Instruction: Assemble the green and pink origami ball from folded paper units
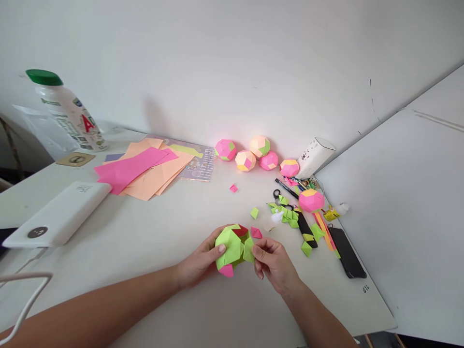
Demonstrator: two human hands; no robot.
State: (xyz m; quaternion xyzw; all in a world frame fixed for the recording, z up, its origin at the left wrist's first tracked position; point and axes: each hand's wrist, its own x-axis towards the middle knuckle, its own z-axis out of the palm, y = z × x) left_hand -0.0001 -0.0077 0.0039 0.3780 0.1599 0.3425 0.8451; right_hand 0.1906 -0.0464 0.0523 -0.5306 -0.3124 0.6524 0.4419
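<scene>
My left hand grips a green and pink folded-paper ball from its left side, thumb on a green face. The ball has an opening on its upper right, where its inside shows. My right hand pinches a green paper piece at the ball's right side; whether this piece is joined to the ball I cannot tell. Just above the right hand lies a small pink folded piece. A single green folded piece rests farther back, and another pink one lies beyond it.
Finished paper balls stand along the wall. On the right are green pieces, scissors, a glue bottle and a black phone. To the left are paper sheets, a white power bank and a bottle.
</scene>
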